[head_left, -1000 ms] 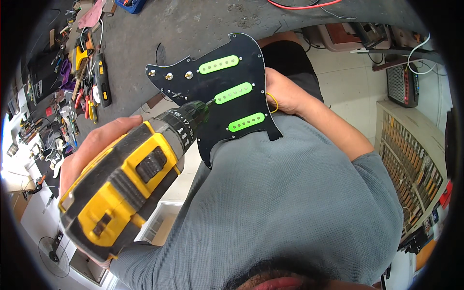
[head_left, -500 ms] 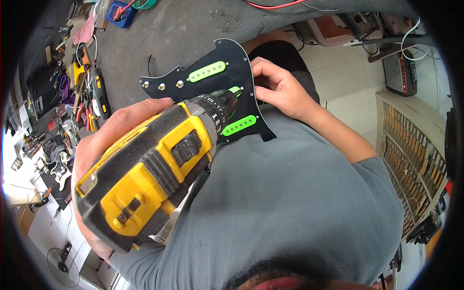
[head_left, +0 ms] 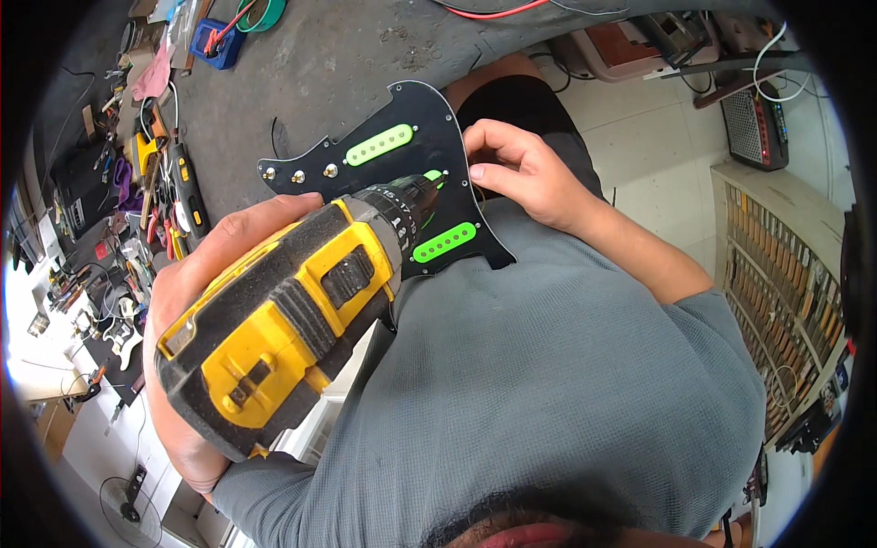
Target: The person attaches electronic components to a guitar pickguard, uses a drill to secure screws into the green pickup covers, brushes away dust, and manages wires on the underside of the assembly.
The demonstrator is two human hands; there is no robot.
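Observation:
My left hand [head_left: 212,254] is wrapped round a yellow-and-black cordless drill [head_left: 297,315]. The drill's chuck points up and right over a black guitar pickguard [head_left: 431,110] and hides where the bit meets it. On the pickguard sit an upper pale-green pickup [head_left: 379,144] and a lower bright-green pickup [head_left: 445,242]. A middle green pickup [head_left: 434,174] is mostly covered by the chuck. Several small metal shafts [head_left: 299,176] stand along its left end. My right hand [head_left: 521,164] grips the pickguard's right edge with thumb and bent fingers.
Pliers, cutters and other tools clutter the dark workbench [head_left: 311,64] at the left. A blue box [head_left: 216,44] and a green round container [head_left: 262,14] lie at the far side. At right stand a rack of files [head_left: 786,265] and a small amplifier [head_left: 754,132].
The pickguard has shifted slightly left in the picture, its top edge a little lower. The drill stays over the middle pickup, and both hands keep their holds.

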